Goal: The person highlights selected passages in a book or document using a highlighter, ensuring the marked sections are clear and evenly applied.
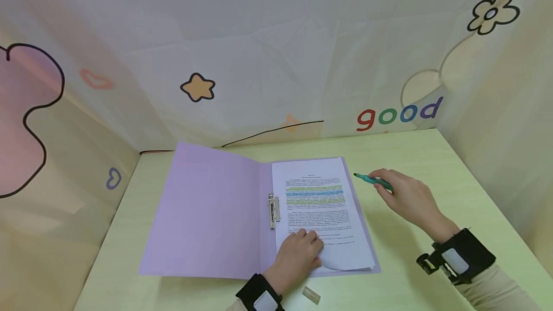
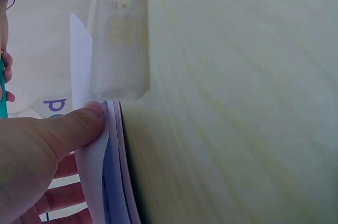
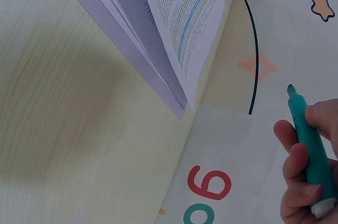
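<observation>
My right hand [image 1: 412,200] holds an uncapped teal highlighter [image 3: 311,152] above the table, right of an open purple folder [image 1: 207,215]. Its dark tip points left, apart from the paper. Printed sheets [image 1: 319,220] lie in the folder's right side, with several lines marked yellow-green and blue. At their lower left, my left hand [image 1: 298,256] has its fingers over the top sheet. In the left wrist view, its thumb [image 2: 74,129] is at the bottom edge of that sheet, pinching it, and the sheet bows up from the stack. The page hides some fingertips.
A small pale cylinder [image 1: 311,295], perhaps a cap, lies near the front edge by my left hand. A metal clip [image 1: 273,211] sits on the folder's spine. A printed cloth [image 1: 259,52] hangs behind and beside the pale wood table [image 1: 423,157].
</observation>
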`<state>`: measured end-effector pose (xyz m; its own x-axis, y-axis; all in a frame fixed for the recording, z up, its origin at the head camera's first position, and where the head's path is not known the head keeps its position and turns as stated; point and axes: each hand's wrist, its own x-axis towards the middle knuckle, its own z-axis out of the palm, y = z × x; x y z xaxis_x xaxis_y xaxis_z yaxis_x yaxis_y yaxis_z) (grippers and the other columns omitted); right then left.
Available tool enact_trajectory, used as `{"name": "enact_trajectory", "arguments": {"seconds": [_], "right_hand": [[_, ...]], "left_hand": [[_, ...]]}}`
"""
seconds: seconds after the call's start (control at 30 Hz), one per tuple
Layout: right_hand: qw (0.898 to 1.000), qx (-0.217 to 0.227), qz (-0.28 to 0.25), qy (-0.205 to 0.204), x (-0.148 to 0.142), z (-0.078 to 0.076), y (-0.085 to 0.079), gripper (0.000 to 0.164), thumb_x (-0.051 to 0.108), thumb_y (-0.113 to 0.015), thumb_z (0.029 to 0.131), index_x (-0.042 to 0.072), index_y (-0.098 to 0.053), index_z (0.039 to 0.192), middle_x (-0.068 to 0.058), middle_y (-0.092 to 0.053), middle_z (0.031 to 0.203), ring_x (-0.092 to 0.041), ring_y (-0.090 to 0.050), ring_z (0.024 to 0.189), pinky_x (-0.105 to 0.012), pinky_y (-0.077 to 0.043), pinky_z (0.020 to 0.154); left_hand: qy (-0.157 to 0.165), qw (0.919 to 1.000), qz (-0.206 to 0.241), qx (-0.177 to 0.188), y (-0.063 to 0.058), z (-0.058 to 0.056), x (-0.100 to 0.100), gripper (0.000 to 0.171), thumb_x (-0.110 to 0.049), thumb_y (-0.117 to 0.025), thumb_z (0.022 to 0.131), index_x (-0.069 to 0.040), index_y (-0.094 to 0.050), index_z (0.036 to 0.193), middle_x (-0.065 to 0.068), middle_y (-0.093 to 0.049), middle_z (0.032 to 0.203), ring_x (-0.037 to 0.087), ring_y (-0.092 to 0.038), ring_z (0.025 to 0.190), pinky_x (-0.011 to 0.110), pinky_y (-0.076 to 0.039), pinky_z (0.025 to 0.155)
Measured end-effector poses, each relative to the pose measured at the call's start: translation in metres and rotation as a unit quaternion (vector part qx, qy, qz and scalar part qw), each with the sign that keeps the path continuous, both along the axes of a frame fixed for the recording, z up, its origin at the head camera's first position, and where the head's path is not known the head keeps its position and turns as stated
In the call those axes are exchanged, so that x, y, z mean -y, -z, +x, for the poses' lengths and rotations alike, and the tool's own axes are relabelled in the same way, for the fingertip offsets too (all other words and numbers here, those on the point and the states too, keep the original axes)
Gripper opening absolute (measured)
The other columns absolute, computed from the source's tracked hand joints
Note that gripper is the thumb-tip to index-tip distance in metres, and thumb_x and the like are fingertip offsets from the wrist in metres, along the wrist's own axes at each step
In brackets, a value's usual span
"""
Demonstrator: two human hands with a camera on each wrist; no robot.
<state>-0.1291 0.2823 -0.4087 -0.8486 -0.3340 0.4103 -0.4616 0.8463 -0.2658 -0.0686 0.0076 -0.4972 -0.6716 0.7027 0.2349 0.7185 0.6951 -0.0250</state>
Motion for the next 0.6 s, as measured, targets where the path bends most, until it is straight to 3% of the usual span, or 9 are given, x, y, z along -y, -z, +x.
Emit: {"name": "enact_trajectory", "arguments": {"seconds": [0.43, 0.6], "right_hand": [[1.000, -0.001, 0.000, 0.001, -0.0026, 0.0028, -0.0031, 0.029, 0.012, -0.068, 0.078, 0.013, -0.059, 0.105, -0.006, -0.064, 0.088, -0.011, -0.046, 0.058, -0.022, -0.035, 0.039], [1.000, -0.006, 0.000, 0.000, -0.0049, 0.0031, -0.0040, 0.029, 0.012, -0.067, 0.078, 0.014, -0.059, 0.105, -0.005, -0.063, 0.086, -0.010, -0.045, 0.057, -0.023, -0.034, 0.039]], "left_hand": [[0.015, 0.9968, 0.028, -0.073, 0.0015, 0.0013, 0.0007, 0.015, -0.031, -0.067, 0.078, -0.017, -0.062, 0.083, -0.007, -0.055, 0.076, 0.008, -0.047, 0.063, 0.013, -0.037, 0.048], [0.014, 0.9965, 0.044, -0.070, -0.0050, 0.0019, 0.0029, 0.013, -0.029, -0.067, 0.079, -0.017, -0.063, 0.084, -0.007, -0.056, 0.077, 0.007, -0.048, 0.064, 0.013, -0.040, 0.051]]}}
